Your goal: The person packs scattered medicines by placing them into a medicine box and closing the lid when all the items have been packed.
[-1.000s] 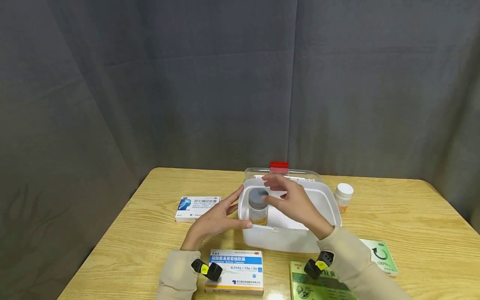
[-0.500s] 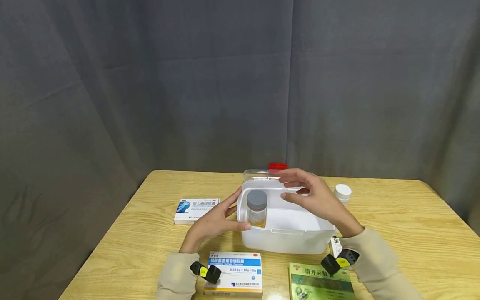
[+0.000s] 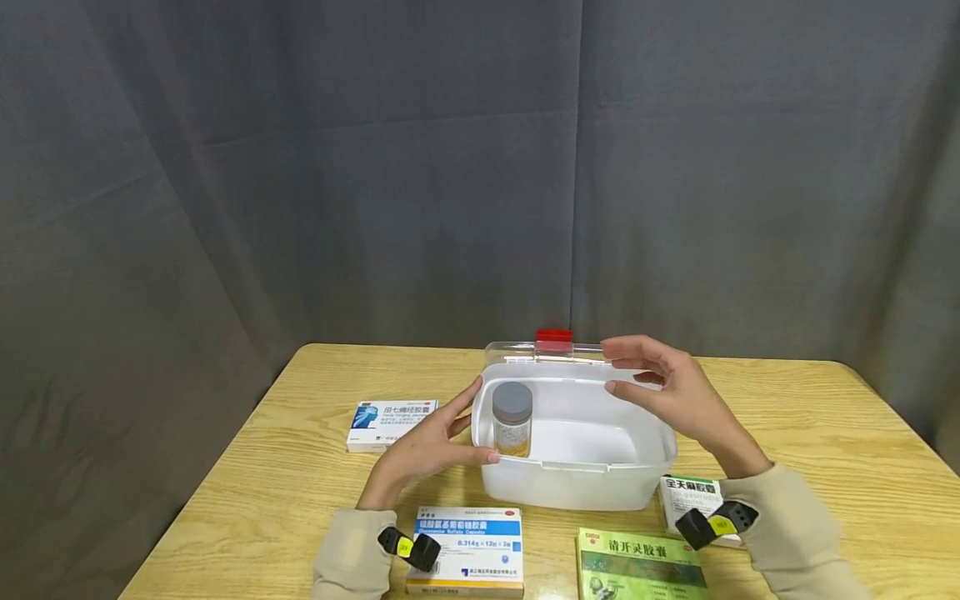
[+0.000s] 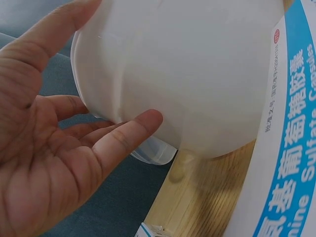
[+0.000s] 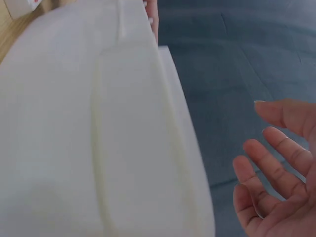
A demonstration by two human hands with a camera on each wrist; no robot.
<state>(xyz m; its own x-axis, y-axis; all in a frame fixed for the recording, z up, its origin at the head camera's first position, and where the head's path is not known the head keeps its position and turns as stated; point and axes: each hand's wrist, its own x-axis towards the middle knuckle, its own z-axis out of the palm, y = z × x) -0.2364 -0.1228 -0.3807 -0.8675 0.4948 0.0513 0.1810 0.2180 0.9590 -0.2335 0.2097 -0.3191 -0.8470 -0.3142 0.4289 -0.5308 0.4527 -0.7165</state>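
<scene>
The right hand (image 3: 678,400) has withdrawn rightward from the grey-capped bottle (image 3: 513,419), fingers apart and empty. The bottle stands released in the white box's (image 3: 577,487) left end. The left hand (image 3: 427,446), fingers spread, steadies the box wall.

The counter (image 3: 315,450) under my hands is pale wood with visible grain and a light sheen. The storage box (image 3: 577,479) is smooth, milky-white plastic; its lid (image 3: 525,350) is clear plastic with a red plastic latch (image 3: 554,337). The jar (image 3: 512,419) has a matt grey cap. The cartons (image 3: 468,546) are glossy printed cardboard. The backdrop (image 3: 375,167) is matt grey cloth.
</scene>
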